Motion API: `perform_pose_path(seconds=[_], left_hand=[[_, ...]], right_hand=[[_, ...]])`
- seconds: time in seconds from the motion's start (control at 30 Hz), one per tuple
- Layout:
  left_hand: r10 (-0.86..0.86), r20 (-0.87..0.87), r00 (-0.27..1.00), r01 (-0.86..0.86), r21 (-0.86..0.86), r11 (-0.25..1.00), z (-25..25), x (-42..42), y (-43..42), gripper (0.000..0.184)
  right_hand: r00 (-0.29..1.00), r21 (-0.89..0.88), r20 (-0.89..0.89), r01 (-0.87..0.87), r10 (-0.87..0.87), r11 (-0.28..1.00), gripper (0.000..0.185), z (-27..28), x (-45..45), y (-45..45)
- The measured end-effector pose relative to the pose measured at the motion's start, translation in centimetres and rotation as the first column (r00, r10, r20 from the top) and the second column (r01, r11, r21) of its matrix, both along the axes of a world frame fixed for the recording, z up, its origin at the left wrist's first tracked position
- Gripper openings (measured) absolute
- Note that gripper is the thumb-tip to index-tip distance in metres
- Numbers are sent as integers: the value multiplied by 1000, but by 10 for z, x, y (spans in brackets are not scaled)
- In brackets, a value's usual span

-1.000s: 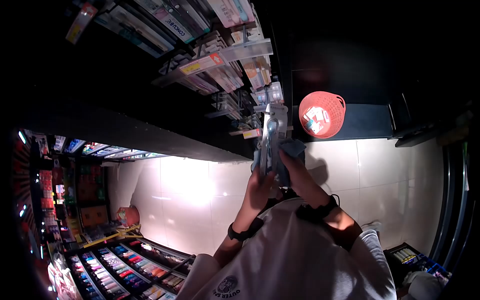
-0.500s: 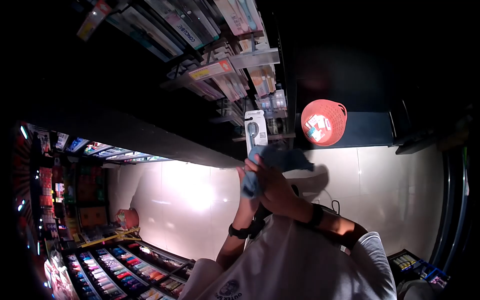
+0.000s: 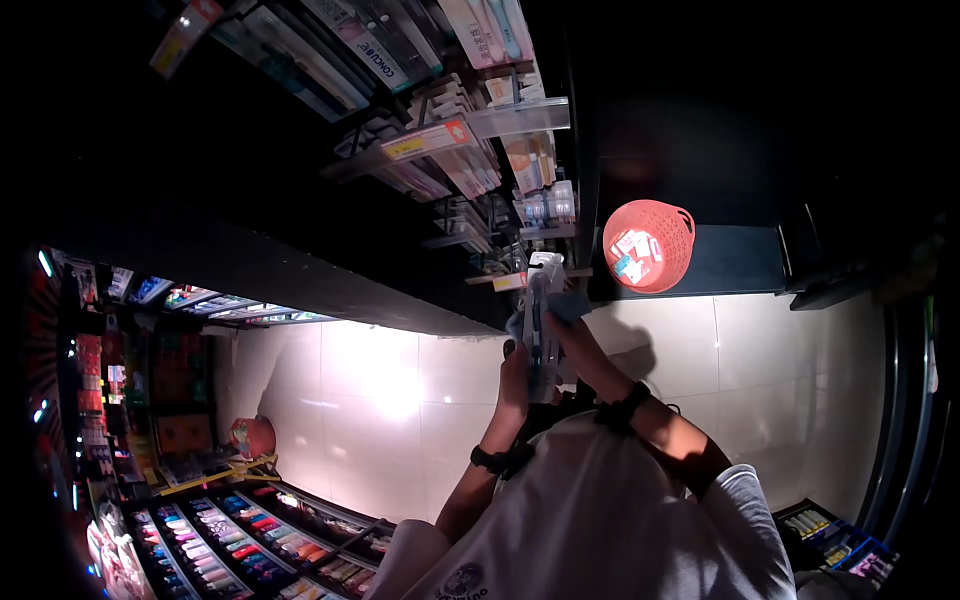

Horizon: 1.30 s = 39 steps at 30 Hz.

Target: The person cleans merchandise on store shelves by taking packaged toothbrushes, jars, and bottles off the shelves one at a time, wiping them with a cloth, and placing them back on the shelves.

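- Left hand point(image 3: 514, 378): fingers bent round the pack point(image 3: 541, 320), on its left side; we judge the smooth plastic could slip if this hold loosens, dropping it to the floor point(image 3: 450, 445).
- The pack stands between our hands, its far end near the price tag point(image 3: 510, 282); reaching further could knock the tag.
- Right hand point(image 3: 577, 343): fingers seem to pinch the cloth point(image 3: 570, 306) against the pack's right side; a bunched cloth could skid and twist the pack.
- Basket point(image 3: 676, 230), far right: a wide swing of the right arm could catch it.
- Left fingertips are hidden; we cannot tell how far they wrap.
- The pack's near end fades into shadow; glare hides its print.
- The cloth covers the right fingertips.
- Labels inside the basket are too small to read.
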<state>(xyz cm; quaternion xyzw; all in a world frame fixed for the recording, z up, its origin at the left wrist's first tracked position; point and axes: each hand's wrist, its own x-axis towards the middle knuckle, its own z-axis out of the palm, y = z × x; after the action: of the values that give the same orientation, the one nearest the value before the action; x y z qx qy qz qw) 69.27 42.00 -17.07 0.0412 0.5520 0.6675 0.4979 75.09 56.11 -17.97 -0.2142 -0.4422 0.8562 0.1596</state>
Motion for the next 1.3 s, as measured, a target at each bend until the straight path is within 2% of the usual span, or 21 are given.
perform_pose_path(seconds=[0.03,0.13,0.2,0.23,0.33,0.37,0.43,0.5,0.57,0.63,0.7,0.77,0.83,0.87,1.0,1.1,1.13,1.17,1.2,1.27,1.3], left_hand=[[0,4,1000,0,-1,1000,-7,-3,-1,66],[-3,151,988,8,-36,999,-29,-11,-3,63],[36,-57,998,-41,-89,995,-45,-17,-5,55],[40,-61,997,-46,-93,995,-49,-18,-7,55],[90,-167,982,-141,-324,936,-49,-21,-19,42],[92,-171,981,-145,-333,932,-46,-21,-26,42],[63,-344,937,-182,-327,927,-43,-23,-41,40],[83,-338,937,-201,-328,923,-42,-26,-57,38],[96,-300,949,-197,-331,923,-41,-29,-70,36],[92,-291,952,-194,-346,918,-41,-35,-79,36],[89,-279,956,-191,-362,912,-41,-41,-81,35],[88,-286,954,-195,-372,907,-38,-48,-79,36],[70,-303,951,-169,-316,934,-44,-54,-80,37],[71,-300,951,-163,-295,942,-47,-56,-78,37],[17,-286,958,-114,-326,939,-51,-63,-66,36],[9,-233,972,-89,-337,937,-48,-66,-61,36],[13,-200,980,-84,-350,933,-48,-68,-59,35],[20,-165,986,-80,-365,928,-49,-68,-58,35],[13,-182,983,-76,-348,934,-51,-68,-58,36],[-1,-210,978,-72,-340,938,-49,-67,-51,36],[-18,-239,971,-65,-331,941,-47,-66,-49,36]], right_hand=[[995,-165,32,-85,92,983,45,-3,0,3],[992,-57,47,-117,120,991,36,-14,-12,9],[988,2,112,-104,104,995,36,-28,-30,13],[982,64,173,-90,78,994,37,-42,-41,13],[968,212,246,-103,49,972,34,-82,-77,16],[969,202,242,-105,54,974,34,-89,-87,15],[983,392,179,-26,-48,920,34,-101,-106,13],[992,417,119,-79,31,905,35,-101,-119,15],[985,470,155,-10,-71,883,21,-91,-125,17],[991,439,124,-17,-42,898,21,-104,-134,27],[998,518,-7,62,-68,853,21,-116,-140,36],[996,497,-19,89,-92,863,24,-138,-153,43],[990,472,129,-10,-59,881,30,-132,-154,53],[992,571,51,69,-119,818,35,-166,-170,55],[990,577,52,75,-128,813,37,-165,-180,70],[988,475,146,-21,-56,880,41,-160,-193,80],[995,329,65,55,-81,943,42,-156,-200,80],[995,329,62,59,-84,942,42,-153,-203,83],[988,478,67,93,-142,873,40,-149,-204,85],[979,613,65,115,-194,782,38,-174,-213,84],[967,804,167,-21,-192,594,33,-224,-227,82]])
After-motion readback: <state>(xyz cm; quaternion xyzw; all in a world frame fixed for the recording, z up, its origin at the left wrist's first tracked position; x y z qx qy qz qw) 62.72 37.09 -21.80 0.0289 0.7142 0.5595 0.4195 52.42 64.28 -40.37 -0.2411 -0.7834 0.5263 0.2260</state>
